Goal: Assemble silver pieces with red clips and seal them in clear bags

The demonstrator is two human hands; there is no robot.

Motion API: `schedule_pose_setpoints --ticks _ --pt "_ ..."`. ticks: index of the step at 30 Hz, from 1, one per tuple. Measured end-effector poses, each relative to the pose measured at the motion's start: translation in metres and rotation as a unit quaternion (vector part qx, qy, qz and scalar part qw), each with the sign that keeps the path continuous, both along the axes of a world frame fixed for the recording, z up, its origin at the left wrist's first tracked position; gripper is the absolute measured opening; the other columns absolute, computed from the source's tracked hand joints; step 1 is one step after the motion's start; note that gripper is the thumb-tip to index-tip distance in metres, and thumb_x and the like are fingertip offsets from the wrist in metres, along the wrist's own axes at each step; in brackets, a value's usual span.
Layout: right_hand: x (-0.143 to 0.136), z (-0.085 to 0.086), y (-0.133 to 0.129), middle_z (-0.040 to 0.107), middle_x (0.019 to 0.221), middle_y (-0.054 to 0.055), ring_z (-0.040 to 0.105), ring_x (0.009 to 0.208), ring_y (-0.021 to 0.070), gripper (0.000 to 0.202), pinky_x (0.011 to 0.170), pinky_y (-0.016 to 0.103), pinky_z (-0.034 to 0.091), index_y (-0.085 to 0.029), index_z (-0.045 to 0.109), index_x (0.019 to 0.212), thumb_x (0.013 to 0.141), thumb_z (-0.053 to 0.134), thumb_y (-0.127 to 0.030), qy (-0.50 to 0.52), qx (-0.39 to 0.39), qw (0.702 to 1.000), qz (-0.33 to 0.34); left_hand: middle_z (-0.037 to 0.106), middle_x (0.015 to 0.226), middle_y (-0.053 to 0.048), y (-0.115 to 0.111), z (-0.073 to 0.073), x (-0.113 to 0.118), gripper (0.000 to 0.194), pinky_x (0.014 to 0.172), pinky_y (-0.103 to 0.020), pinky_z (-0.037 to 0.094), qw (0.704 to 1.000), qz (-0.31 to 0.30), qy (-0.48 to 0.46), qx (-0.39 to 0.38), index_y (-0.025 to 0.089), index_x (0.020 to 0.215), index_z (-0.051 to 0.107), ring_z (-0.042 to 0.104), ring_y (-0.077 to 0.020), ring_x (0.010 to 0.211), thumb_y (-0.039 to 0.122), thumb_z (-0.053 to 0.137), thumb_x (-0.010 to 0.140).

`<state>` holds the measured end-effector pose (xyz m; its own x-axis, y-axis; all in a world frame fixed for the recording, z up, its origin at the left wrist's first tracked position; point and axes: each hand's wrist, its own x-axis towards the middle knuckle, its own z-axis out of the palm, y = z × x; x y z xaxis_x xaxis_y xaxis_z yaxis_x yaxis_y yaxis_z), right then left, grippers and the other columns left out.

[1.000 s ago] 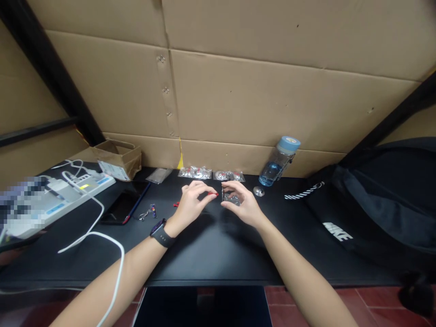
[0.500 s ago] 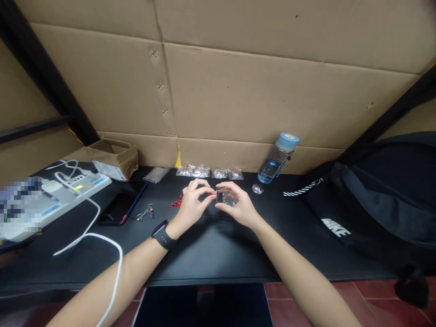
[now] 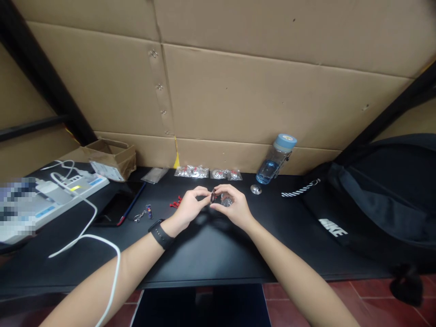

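Above the middle of the black table [image 3: 204, 254], my right hand [image 3: 233, 204] grips a small round disc [image 3: 213, 196] by its edge between thumb and fingers. The fingertips of my left hand [image 3: 190, 206] are pinched together at the disc's left side; whether they hold a small part is hidden. Beyond my right fingers, another shiny piece [image 3: 226, 200] shows on the table. Small red pieces [image 3: 176, 202] lie left of my left hand. A silver disc [image 3: 256, 189] rests to the right. Bagged discs with red parts [image 3: 191, 171] line the back.
A blue-lidded bottle [image 3: 275, 159] stands at the back right, beside a black backpack [image 3: 381, 195]. On the left are a phone [image 3: 119, 204], a power strip [image 3: 54, 204], a cardboard box [image 3: 112, 159], a keychain [image 3: 149, 211] and a white cable [image 3: 117, 268].
The disc in my right hand has turned and now shows more edge-on. Both hands have shifted slightly left and down in view, and the red bit at my left fingertips no longer shows.
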<state>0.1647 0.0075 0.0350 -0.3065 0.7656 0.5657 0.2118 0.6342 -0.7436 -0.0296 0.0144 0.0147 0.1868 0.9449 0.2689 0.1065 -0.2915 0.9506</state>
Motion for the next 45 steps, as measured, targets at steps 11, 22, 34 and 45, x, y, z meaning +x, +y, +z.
schedule_pose_setpoints --ticks 11,22,34,45 --pt "0.005 0.010 -0.004 0.069 0.111 0.008 0.067 0.097 0.0200 0.007 0.077 0.033 0.057 -0.024 0.069 0.100 0.093 0.066 -0.026 -0.056 0.044 0.997 0.011 0.068 0.096 -0.007 -0.004 0.004 0.001 0.027 0.098 -0.036 0.042 0.995 -0.057 -0.075 -0.046 0.017 0.078 0.076 0.061 -0.0239 0.099 0.043 0.076 0.085" --pt "0.002 0.008 -0.003 0.064 0.109 0.009 0.063 0.103 0.0220 0.006 0.092 0.038 0.052 -0.023 0.065 0.094 0.091 0.063 -0.018 -0.093 0.103 0.990 -0.039 0.068 0.100 -0.007 -0.002 0.007 0.000 0.023 0.095 -0.035 0.044 0.999 -0.021 -0.031 -0.019 0.018 0.088 0.076 0.061 -0.0223 0.098 0.040 0.078 0.082" --pt "0.005 0.011 -0.004 0.060 0.112 0.008 0.060 0.106 0.0240 0.009 0.096 0.041 0.050 -0.024 0.062 0.090 0.086 0.064 -0.016 -0.089 0.113 0.988 -0.055 0.068 0.120 -0.007 -0.011 0.014 -0.001 0.056 0.108 -0.038 0.044 0.971 -0.166 -0.127 -0.112 0.026 0.137 0.057 0.061 -0.0219 0.118 0.034 0.078 0.086" --pt "0.010 0.015 -0.003 0.057 0.115 0.010 0.059 0.109 0.0254 0.011 0.099 0.044 0.049 -0.023 0.061 0.086 0.081 0.065 -0.014 -0.096 0.125 0.984 -0.077 0.062 0.138 -0.010 0.003 0.005 -0.008 0.054 0.115 -0.043 0.038 0.980 -0.143 -0.121 -0.068 0.025 0.130 0.065 0.054 -0.0260 0.131 0.029 0.085 0.079"
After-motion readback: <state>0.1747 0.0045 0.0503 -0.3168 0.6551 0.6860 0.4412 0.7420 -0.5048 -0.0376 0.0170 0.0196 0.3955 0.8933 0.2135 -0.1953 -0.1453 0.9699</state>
